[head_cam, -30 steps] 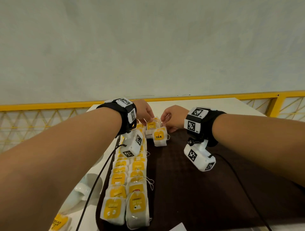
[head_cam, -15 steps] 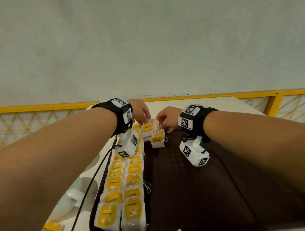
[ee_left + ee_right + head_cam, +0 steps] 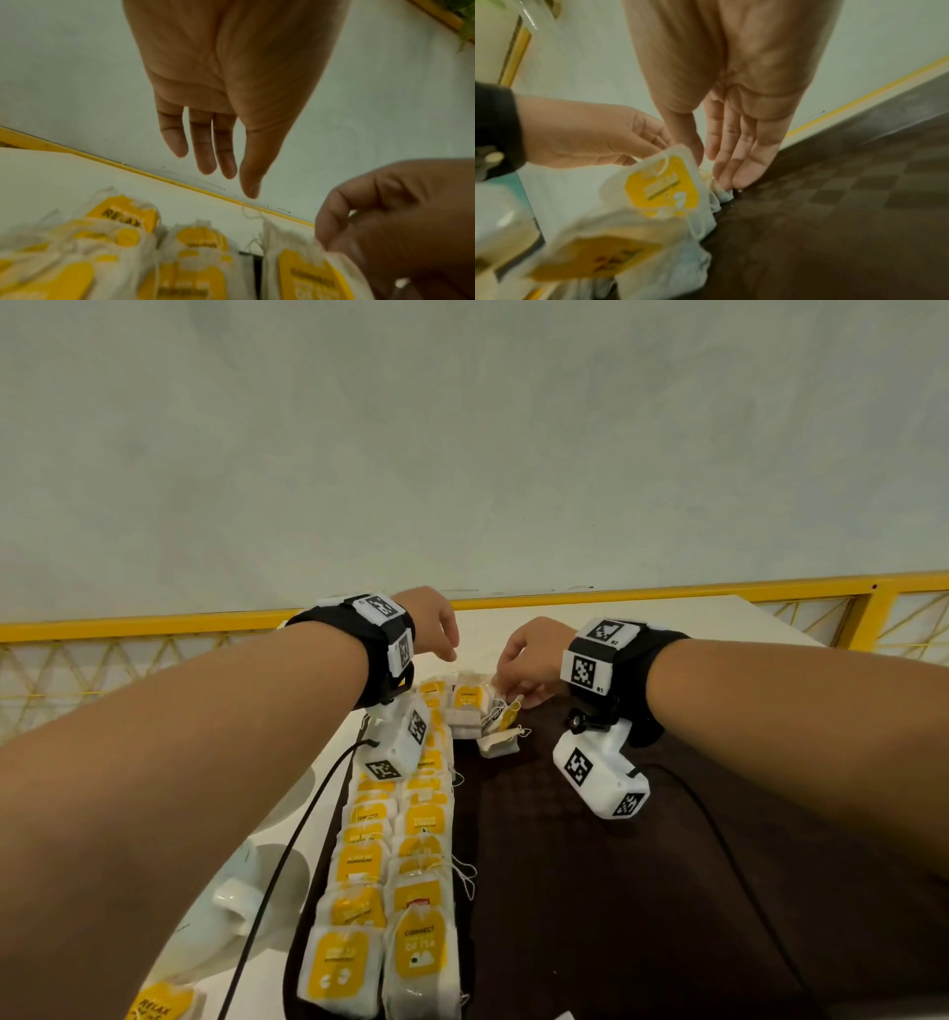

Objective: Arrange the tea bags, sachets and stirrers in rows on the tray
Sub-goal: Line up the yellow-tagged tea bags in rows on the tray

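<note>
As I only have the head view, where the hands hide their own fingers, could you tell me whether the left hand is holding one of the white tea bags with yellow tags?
Observer: No. In the left wrist view the left hand hangs with relaxed fingers, holding nothing.
Operator: And the right hand?
Observer: The right hand's fingertips reach down to a white tea bag; I cannot tell whether they pinch it.
Operator: Is that bag on the tray?
Observer: Yes, at the far edge of the dark brown chequered tray.
</note>
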Tool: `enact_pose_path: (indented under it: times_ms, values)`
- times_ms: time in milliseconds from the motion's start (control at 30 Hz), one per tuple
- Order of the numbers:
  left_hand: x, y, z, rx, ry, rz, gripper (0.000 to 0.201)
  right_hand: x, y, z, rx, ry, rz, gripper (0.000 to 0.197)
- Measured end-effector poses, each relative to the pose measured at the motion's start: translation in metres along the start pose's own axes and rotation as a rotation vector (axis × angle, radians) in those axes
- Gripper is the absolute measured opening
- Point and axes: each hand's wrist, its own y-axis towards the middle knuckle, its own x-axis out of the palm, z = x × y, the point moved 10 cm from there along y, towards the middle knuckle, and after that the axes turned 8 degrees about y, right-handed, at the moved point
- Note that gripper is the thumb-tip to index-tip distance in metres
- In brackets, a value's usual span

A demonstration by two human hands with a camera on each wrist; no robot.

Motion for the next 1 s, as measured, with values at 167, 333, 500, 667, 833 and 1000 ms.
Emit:
enact_pose_path:
  times_ms: [167,333,500,667,833,1000]
  values:
    - [0.019,-0.005,-0.001,-0.031,0.048,-0.196,0.027,0.000,0.001,0.004,0.035,-0.138,0.014,0.012]
    - [0.027,-0.004,0.006,-0.024,0.069,-0.192,0.028,0.003,-0.004,-0.005,-0.023,-0.129,0.017,0.012]
    - [0.022,-0.001,0.005,-0.014,0.013,-0.118,0.024,0.002,-0.005,-0.001,0.018,-0.039,-0.019,0.018]
    - [0.025,-0.002,-0.002,-0.064,-0.011,-0.114,0.027,0.004,-0.004,0.001,0.055,0.054,-0.010,0.010]
    - [0.014,-0.011,0.001,-0.037,0.047,-0.157,0.030,0.008,-0.016,-0.001,0.001,-0.139,-0.177,0.013]
    - [0.019,-0.024,0.013,0.083,0.095,-0.205,0.036,0.018,-0.041,-0.008,-0.197,-0.520,-0.282,0.033]
